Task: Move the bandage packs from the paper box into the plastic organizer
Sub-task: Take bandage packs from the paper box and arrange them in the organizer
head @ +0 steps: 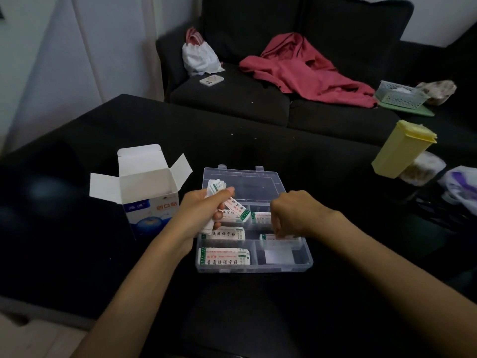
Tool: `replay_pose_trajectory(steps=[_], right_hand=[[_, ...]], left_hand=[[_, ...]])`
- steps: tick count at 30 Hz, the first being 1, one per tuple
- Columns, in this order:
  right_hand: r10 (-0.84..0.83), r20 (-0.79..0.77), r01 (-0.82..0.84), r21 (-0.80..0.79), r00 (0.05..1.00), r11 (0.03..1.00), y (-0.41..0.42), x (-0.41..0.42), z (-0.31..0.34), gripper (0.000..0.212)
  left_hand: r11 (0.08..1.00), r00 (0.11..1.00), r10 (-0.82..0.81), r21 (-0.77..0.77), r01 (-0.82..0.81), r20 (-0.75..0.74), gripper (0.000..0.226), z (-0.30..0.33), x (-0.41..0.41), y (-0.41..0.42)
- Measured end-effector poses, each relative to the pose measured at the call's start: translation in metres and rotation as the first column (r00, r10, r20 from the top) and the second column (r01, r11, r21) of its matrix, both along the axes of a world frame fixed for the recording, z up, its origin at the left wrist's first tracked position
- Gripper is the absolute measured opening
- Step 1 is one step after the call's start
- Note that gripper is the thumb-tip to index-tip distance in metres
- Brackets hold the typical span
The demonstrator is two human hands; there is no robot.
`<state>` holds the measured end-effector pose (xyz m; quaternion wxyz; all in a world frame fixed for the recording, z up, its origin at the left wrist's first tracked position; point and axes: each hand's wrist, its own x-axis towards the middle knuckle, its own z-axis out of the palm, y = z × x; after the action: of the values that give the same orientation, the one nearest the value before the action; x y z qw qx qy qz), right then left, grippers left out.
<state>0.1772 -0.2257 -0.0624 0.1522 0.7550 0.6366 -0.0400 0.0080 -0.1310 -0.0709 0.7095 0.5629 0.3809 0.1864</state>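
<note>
The clear plastic organizer (307,262) lies open on the black table, its lid (247,182) flat behind it. Bandage packs lie in its compartments, one at the front left (223,256). My left hand (204,213) hovers over the organizer's left side and grips a bunch of bandage packs (233,206). My right hand (290,211) reaches down into a right-hand compartment, fingertips pinching a bandage pack (280,239) lying there. The white-and-blue paper box (148,200) stands open to the left of the organizer; its inside is hidden from here.
A yellow lidded container (402,148) and plastic bags (459,189) sit at the table's right. Behind the table is a dark sofa (232,99) with a red jacket (307,68), a white bag (198,55), a phone (211,80) and a small basket (398,95).
</note>
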Motion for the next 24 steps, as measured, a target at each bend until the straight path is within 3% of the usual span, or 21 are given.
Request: replay_pose_trajectory(steps=[4,8,12,14,15,17,19,22,23,24], right_hand=[[0.045,0.053,-0.043,-0.039,0.998,0.998,0.000,0.001,0.000,0.015],[-0.009,0.050,0.011,-0.030,0.999,0.999,-0.007,0.008,0.002,0.014],[-0.176,-0.101,0.180,0.033,0.979,0.983,-0.019,0.015,0.006,0.015],[-0.289,-0.407,0.393,0.202,0.867,0.897,-0.026,0.010,0.009,0.016],[-0.289,-0.603,0.524,0.257,0.744,0.812,-0.029,0.004,0.010,0.020],[-0.220,-0.875,0.697,0.168,0.431,0.697,-0.035,-0.012,0.012,0.025],[-0.169,-0.969,0.713,0.011,0.180,0.701,-0.037,-0.028,0.008,0.018],[-0.123,-0.988,0.700,-0.026,0.090,0.714,-0.038,-0.028,0.005,0.011],[-0.123,-0.986,0.707,-0.009,0.110,0.707,-0.040,-0.021,0.005,0.010],[-0.148,-0.971,0.708,0.030,0.189,0.706,-0.041,-0.014,0.004,0.010]], left_hand=[[1.000,1.000,0.007,-0.011,-0.007,0.021,0.030,0.001,0.000,0.001],[1.000,1.000,0.011,-0.013,-0.011,0.017,0.036,0.000,0.000,0.001],[1.000,1.000,-0.008,-0.020,0.009,0.016,0.032,-0.001,0.002,-0.001],[1.000,1.000,-0.024,-0.018,0.024,0.011,0.030,-0.002,0.005,-0.005],[1.000,1.000,-0.028,-0.012,0.028,0.011,0.029,-0.002,0.007,-0.008],[1.000,1.000,-0.024,0.019,0.024,0.002,0.026,-0.004,0.012,-0.014],[0.996,1.000,-0.027,0.079,0.028,-0.015,0.025,-0.006,0.017,-0.021],[0.992,0.999,-0.042,0.121,0.044,-0.021,0.028,-0.006,0.023,-0.031],[0.989,0.998,-0.033,0.145,0.040,-0.052,0.030,-0.005,0.026,-0.032],[0.987,0.996,-0.008,0.157,0.022,-0.086,0.032,-0.004,0.028,-0.031]])
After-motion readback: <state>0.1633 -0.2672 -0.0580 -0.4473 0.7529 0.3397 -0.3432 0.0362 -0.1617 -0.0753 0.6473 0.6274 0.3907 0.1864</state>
